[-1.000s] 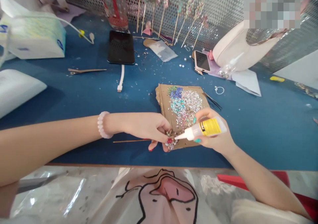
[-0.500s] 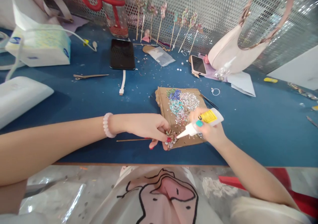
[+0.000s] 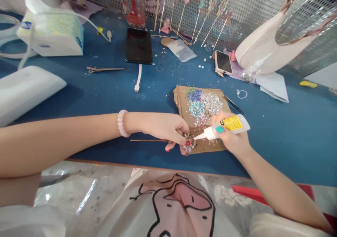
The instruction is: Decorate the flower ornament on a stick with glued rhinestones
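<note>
Rhinestone-covered cardboard (image 3: 184,100) beneath, tweezers (image 3: 233,104) just right, black phone (image 3: 138,46) far left, beaded piece (image 3: 190,143) pinched in left fingertips (image 3: 187,143), glue bottle (image 3: 228,125) gripped in right fingers (image 3: 220,129), nozzle at beads.

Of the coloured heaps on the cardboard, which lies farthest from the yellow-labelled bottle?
The green heap, at the cardboard's far left corner; the blue, turquoise, white and pinkish ones all lie closer to the bottle.
</note>
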`<move>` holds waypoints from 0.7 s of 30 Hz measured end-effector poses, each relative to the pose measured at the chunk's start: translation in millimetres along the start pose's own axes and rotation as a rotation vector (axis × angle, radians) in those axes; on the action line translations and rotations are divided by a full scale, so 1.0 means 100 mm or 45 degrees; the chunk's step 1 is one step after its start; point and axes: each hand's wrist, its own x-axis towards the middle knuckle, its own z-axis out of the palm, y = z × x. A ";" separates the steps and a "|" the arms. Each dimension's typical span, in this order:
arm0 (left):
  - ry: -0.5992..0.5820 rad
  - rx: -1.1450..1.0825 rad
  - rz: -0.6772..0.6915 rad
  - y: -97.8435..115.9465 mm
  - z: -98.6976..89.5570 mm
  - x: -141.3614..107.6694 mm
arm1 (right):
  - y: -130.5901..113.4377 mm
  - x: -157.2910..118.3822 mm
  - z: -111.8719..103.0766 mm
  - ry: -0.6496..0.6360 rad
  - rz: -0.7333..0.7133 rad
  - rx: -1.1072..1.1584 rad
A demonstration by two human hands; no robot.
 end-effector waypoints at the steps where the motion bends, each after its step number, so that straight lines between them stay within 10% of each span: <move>1: 0.002 0.003 -0.002 0.00 0.00 0.00 | -0.01 0.00 0.02 -0.008 0.000 -0.001; 21: 0.033 0.036 -0.031 0.04 0.00 -0.01 | 0.10 -0.04 0.03 -0.013 0.004 0.073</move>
